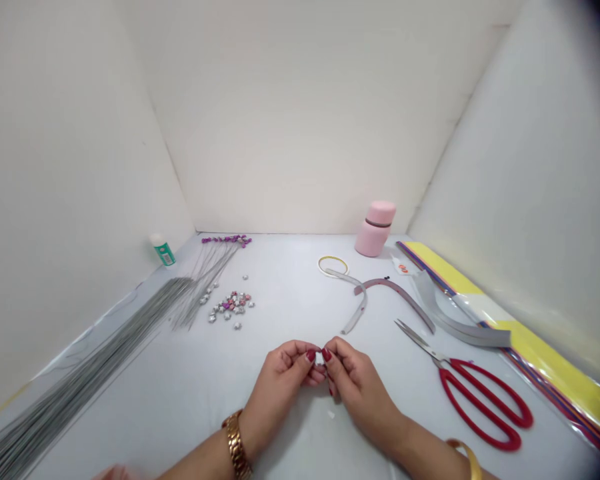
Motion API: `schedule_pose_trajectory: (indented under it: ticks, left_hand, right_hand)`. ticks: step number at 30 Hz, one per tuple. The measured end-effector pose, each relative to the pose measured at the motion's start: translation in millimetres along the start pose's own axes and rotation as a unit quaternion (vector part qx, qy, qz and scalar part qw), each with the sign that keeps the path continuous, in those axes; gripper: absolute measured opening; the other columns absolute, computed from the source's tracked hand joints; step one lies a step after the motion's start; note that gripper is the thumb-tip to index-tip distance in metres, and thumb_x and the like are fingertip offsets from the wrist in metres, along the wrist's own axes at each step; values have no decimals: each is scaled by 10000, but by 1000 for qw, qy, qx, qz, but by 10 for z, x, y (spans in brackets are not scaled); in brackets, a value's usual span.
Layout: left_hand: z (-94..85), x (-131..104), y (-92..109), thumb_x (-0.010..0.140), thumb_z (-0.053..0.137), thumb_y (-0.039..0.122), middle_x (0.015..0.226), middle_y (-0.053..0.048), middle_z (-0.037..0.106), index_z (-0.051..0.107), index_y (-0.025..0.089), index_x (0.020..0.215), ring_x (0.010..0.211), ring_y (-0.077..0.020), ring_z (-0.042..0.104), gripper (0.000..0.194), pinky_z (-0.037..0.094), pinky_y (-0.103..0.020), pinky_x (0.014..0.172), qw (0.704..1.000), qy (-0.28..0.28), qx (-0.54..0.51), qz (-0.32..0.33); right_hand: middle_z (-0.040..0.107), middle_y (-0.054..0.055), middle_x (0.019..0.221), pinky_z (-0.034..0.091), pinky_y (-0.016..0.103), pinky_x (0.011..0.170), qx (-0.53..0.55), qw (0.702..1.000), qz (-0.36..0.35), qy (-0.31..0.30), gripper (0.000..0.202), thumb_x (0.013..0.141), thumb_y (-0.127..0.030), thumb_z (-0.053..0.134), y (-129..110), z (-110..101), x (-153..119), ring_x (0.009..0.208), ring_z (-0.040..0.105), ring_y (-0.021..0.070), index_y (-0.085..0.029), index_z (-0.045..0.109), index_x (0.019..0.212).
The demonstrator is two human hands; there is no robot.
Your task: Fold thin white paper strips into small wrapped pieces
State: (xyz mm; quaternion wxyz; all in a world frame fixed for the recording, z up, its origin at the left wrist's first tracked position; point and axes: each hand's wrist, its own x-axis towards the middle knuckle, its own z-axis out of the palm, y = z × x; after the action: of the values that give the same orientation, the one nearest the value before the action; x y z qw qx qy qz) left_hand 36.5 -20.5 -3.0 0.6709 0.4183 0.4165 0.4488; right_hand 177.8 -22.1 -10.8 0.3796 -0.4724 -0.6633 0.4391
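Both hands meet low in the middle of the head view, pinching one small silver paper star (319, 359) between them. My left hand (291, 367) grips its left side with thumb and forefinger, and a gold bracelet circles that wrist. From the other side my right hand (349, 373) presses the star with its thumb and fingertips. Fingers cover most of the star. A pile of small silver, pink and purple stars (233, 305) lies to the left beyond my hands. Off to the right rest red-handled scissors (450, 363), their blades slightly apart.
Thin grey wires (105, 360) stretch along the left, beside purple-tipped stems (225, 241). A glue stick (163, 251) stands back left and a pink flask (376, 229) back right. Paper strips (403, 297), a tape ring (333, 265) and yellow packaged sheets (540, 353) lie right.
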Motion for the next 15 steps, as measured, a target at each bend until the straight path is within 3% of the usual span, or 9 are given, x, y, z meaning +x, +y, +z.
schedule_pose_trajectory:
  ticks: [3, 8, 15]
  left_hand:
    - [-12, -13, -39, 724, 629, 254, 764, -52, 644, 597, 132, 920, 692, -143, 583, 233, 457, -246, 655, 997, 12, 63, 50]
    - [-10, -51, -62, 769, 567, 224, 829, -76, 677, 651, 145, 860, 741, -179, 600, 147, 456, -272, 686, 978, 38, 181, 100]
    - [36, -42, -28, 773, 570, 238, 771, -81, 687, 632, 117, 857, 703, -187, 616, 161, 474, -293, 668, 993, 23, 94, 68]
  right_hand:
    - [399, -76, 476, 316, 211, 457, 46, 998, 35, -3, 255, 890, -362, 353, 23, 3, 13, 434, 376, 91, -202, 413, 701]
    - [386, -83, 460, 309, 205, 447, 84, 995, 58, -10, 268, 887, -385, 357, 41, 27, -3, 427, 358, 86, -200, 413, 701]
    - [385, -84, 453, 300, 194, 435, 130, 989, 71, 10, 280, 885, -390, 369, 11, 56, -28, 417, 342, 76, -197, 403, 684]
